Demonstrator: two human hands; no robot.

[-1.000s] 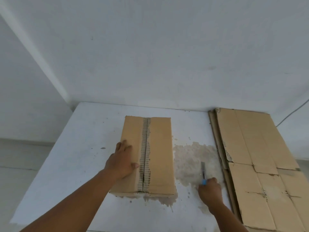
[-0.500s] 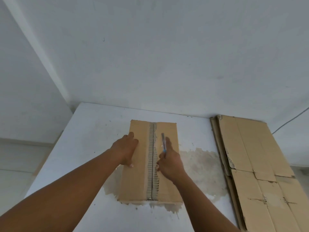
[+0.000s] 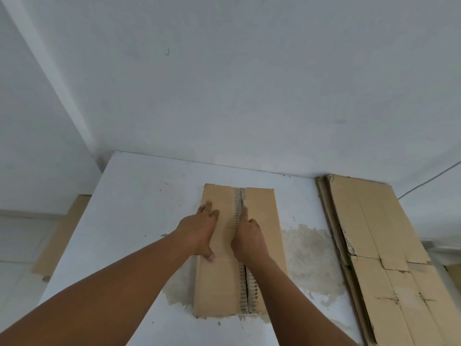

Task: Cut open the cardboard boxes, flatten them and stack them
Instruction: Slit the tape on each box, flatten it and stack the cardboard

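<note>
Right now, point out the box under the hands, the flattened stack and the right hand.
Box (image 3: 264,221): head view, right top flap.
Flattened stack (image 3: 374,233): head view, top sheet's upper panel.
Right hand (image 3: 248,239): head view, back of hand.

Box (image 3: 219,283) left of flattened stack (image 3: 389,245)

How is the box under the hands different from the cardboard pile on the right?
The box is closed, its flaps meeting at a rough seam; the pile is opened out flat. The box is a single piece, the pile several layered sheets. The left hand and right hand are on the box; nothing touches the pile. Both are brown cardboard on the white table.
</note>
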